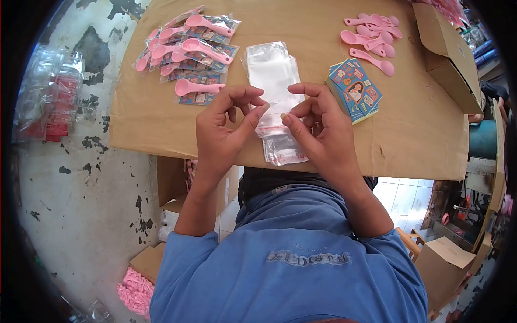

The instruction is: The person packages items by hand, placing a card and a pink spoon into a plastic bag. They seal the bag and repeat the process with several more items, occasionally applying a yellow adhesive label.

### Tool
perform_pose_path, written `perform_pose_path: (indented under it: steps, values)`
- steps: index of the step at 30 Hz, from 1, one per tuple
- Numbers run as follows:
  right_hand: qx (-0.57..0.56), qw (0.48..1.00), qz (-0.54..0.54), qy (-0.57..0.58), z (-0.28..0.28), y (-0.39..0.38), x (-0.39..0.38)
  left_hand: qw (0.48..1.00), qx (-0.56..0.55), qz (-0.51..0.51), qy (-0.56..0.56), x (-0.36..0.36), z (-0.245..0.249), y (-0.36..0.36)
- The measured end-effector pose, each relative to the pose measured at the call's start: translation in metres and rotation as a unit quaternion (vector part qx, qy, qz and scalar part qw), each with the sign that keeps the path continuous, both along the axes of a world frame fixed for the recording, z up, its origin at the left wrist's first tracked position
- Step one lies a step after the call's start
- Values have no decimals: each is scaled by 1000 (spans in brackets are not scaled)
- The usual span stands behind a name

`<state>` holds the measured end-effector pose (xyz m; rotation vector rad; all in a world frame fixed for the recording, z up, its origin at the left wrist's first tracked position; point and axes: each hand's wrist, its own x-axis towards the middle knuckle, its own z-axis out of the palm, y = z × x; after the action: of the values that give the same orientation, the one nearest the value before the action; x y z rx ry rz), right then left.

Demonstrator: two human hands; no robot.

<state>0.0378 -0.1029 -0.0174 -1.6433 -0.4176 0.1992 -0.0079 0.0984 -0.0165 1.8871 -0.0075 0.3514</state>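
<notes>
My left hand (229,121) hovers over the left edge of a stack of clear plastic bags (274,64), thumb and index finger apart, the other fingers curled. Mirroring it on the right side, my right hand (323,121) has its index finger raised away from the thumb. Whether a thin clear film lies between the two thumbs is hard to make out. More clear bags (284,149) with a reddish strip lie below, near the table's front edge. Beside my right hand sits a stack of blue printed cards (355,91).
Bagged pink spoons with cards (191,51) are piled at the table's back left. Loose pink spoons (371,35) lie at the back right, by a cardboard box (449,59). Clear and red packets (54,97) lie left of the table (161,126). Another box (444,264) stands lower right.
</notes>
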Motion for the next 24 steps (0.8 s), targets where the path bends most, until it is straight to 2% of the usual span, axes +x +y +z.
perform_pose_path:
  steps: [6, 11, 15, 18, 20, 23, 24]
  values:
    - [20, 999, 30, 36, 2, -3, 1, 992, -123, -1, 23, 1, -5, 0]
    - [37, 995, 47, 84, 4, -6, 0, 992, -122, -1, 2, 2, -7, 1]
    - [40, 995, 47, 78, 2, -7, -1, 993, -114, 4, -7, 3, -9, 2]
    - [40, 995, 40, 77, 5, -7, -1, 998, -57, 21, 8, 2, -2, -2]
    - [32, 998, 30, 54, 2, -7, 1, 998, 44, 3, -37, 3, 0, 2]
    - [-70, 997, 11, -10, 13, -12, 4, 987, 137, -15, -78, 5, 2, 7]
    - [-107, 991, 6, -78, 14, -14, 6, 983, 158, -19, -87, 5, 2, 9]
